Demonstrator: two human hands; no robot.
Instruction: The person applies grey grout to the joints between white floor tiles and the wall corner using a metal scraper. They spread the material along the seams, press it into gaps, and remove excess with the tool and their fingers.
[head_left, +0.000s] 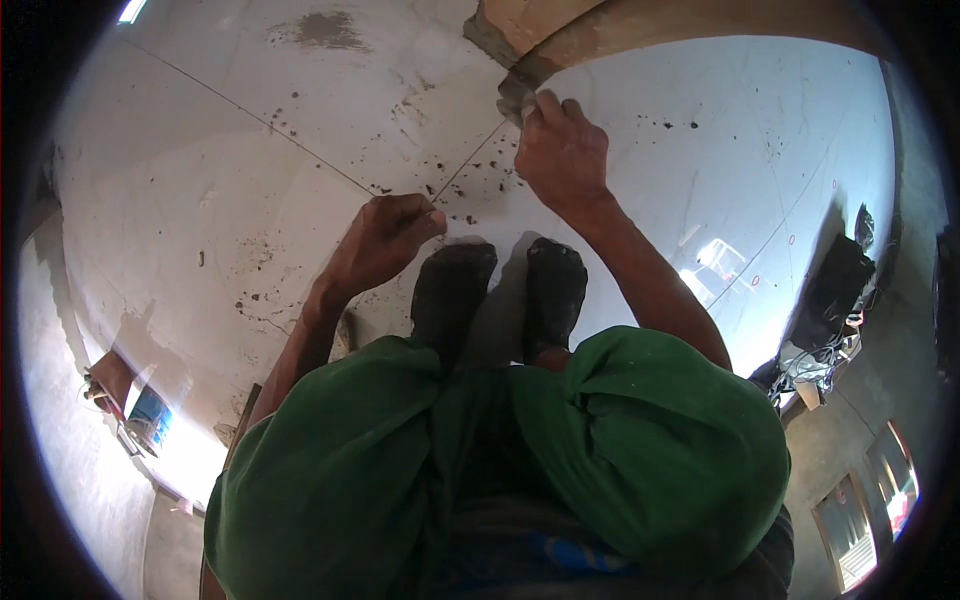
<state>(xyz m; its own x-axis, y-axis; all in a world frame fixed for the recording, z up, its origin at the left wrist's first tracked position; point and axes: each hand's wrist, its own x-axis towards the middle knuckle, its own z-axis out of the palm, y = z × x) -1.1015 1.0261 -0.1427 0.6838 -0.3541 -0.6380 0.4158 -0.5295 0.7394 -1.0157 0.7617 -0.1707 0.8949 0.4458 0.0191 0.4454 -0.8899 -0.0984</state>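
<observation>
My left hand (385, 240) is closed, its thumb pressed against the curled fingers, low over the white tiled floor (200, 130). Whatever it may hold is hidden. Farther off and to the right, my right hand (565, 150) is also closed, its fingertips at the grey corner of a brown surface (620, 30). A small grey patch (512, 100) shows at those fingertips, too blurred to name. From the left thumb a thin dark line (468, 160) runs toward the right fingers; I cannot tell whether it is a string or a tile joint.
Dark crumbs (480, 180) lie scattered around my hands. My feet in dark socks (452, 295) are on the floor below them. To the right are a black bag (835, 285) and tangled cables (805, 375). A grey smear (325, 30) marks the far floor.
</observation>
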